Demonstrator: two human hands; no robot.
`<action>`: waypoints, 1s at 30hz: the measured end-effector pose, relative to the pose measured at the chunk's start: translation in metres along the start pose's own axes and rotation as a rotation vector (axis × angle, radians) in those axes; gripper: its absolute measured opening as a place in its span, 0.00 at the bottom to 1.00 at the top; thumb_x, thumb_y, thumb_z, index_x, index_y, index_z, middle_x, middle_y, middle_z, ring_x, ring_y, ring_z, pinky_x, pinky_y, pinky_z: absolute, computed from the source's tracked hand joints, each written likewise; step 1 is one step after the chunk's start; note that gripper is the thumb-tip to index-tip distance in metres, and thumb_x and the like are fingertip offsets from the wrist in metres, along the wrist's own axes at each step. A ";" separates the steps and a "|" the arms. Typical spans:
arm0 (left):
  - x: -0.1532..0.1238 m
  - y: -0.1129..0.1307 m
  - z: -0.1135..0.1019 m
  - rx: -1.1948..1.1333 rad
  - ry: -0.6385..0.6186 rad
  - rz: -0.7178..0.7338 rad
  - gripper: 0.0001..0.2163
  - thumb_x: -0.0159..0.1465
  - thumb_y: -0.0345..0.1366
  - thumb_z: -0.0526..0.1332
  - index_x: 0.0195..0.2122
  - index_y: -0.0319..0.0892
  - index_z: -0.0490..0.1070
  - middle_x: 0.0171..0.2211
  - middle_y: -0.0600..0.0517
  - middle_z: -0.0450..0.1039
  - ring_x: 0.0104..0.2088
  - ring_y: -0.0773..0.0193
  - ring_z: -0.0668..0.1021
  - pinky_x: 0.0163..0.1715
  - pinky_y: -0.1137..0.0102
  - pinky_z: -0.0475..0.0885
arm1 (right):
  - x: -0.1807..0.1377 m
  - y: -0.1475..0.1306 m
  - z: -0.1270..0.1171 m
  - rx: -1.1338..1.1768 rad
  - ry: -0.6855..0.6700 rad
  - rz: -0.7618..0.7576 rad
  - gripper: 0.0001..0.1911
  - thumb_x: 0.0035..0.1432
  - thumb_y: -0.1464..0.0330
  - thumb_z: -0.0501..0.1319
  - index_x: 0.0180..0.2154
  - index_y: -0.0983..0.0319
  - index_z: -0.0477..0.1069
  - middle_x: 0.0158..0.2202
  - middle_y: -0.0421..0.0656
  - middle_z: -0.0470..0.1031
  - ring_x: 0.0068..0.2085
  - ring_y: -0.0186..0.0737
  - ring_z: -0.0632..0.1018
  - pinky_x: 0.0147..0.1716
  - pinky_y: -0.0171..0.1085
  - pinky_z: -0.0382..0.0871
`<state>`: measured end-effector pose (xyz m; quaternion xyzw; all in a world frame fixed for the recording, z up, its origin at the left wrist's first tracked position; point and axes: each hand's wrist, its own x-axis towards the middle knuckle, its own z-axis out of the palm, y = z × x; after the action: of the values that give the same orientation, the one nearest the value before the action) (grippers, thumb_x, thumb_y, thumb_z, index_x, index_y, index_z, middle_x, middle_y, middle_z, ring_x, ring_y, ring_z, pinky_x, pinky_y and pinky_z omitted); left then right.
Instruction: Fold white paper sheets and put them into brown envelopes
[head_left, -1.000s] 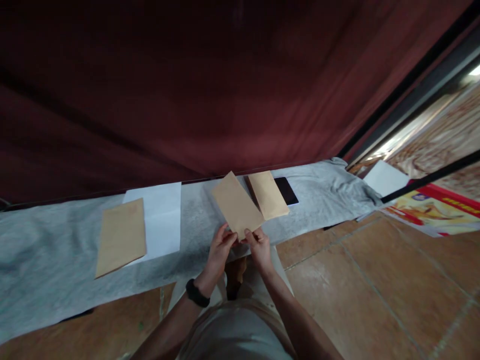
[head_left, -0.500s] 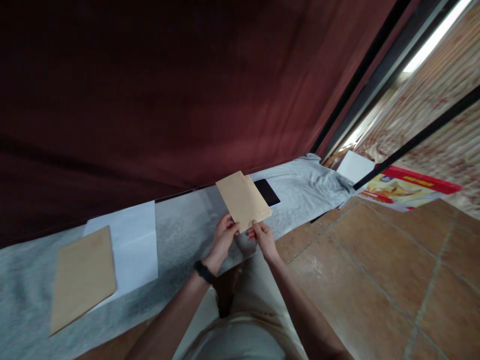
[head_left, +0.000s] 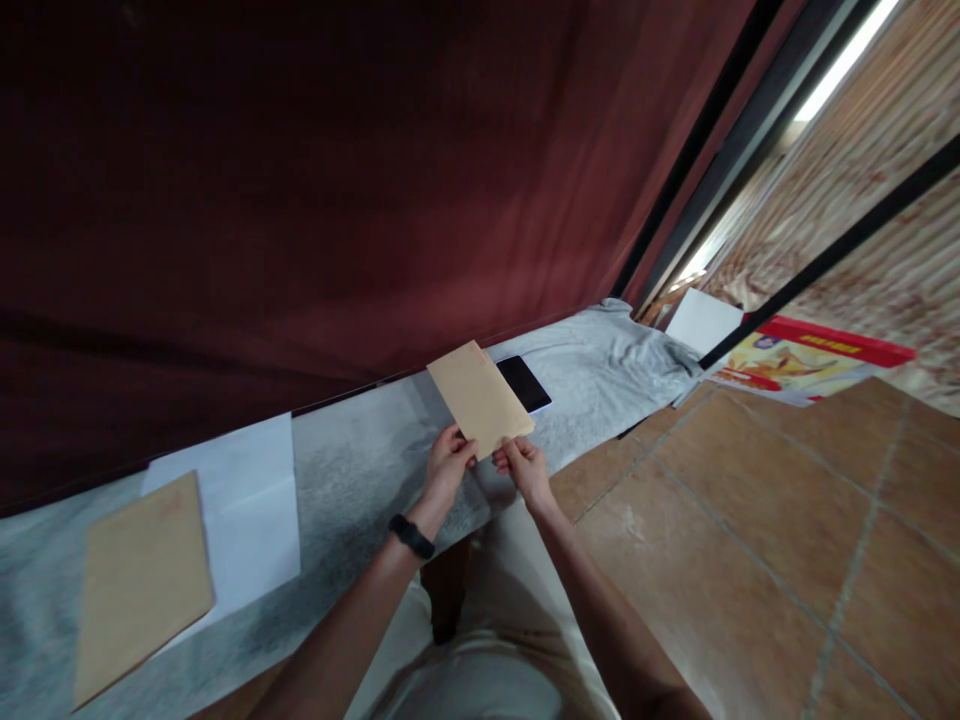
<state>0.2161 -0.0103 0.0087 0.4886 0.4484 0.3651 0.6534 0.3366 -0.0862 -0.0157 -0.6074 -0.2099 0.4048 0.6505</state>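
Observation:
Brown paper envelopes (head_left: 480, 395), lying almost flush in a thin stack, are held up over the bench in front of me. My left hand (head_left: 448, 465) pinches their near left edge between thumb and fingers. At the near right corner, my right hand (head_left: 527, 468) grips the same envelopes. Just beyond them on the right, a dark-screened tablet (head_left: 526, 383) lies on the grey cloth (head_left: 367, 470), its left part hidden. Off to the left, a larger pile of brown envelopes (head_left: 146, 580) rests partly over white paper (head_left: 259, 510).
A dark red curtain (head_left: 420, 200) hangs along the bench's far side. To the right, a black pole (head_left: 832, 250) slants past a red and yellow printed box (head_left: 802, 365) and a white sheet (head_left: 703, 320). Brown tiles (head_left: 720, 560) cover the floor.
The held envelopes have come into closer alignment; the edge that stuck out on the right no longer shows separately. Both hands keep their grip. The view has shifted slightly.

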 end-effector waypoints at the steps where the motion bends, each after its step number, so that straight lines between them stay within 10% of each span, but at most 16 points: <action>1: -0.001 0.001 -0.001 -0.003 0.002 0.001 0.21 0.50 0.35 0.69 0.46 0.39 0.73 0.26 0.55 0.74 0.24 0.69 0.73 0.26 0.73 0.65 | -0.001 -0.001 0.001 -0.006 -0.006 -0.009 0.26 0.51 0.44 0.65 0.23 0.60 0.72 0.22 0.41 0.75 0.23 0.34 0.73 0.24 0.33 0.71; 30: 0.023 -0.007 0.013 0.037 -0.005 -0.035 0.23 0.45 0.38 0.72 0.43 0.39 0.73 0.24 0.55 0.74 0.22 0.70 0.72 0.23 0.74 0.63 | 0.014 0.007 -0.016 0.035 -0.007 0.091 0.22 0.49 0.48 0.66 0.27 0.61 0.74 0.23 0.40 0.76 0.21 0.31 0.72 0.21 0.30 0.70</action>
<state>0.2362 0.0046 -0.0019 0.4937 0.4619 0.3438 0.6517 0.3556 -0.0856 -0.0284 -0.6035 -0.1775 0.4397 0.6411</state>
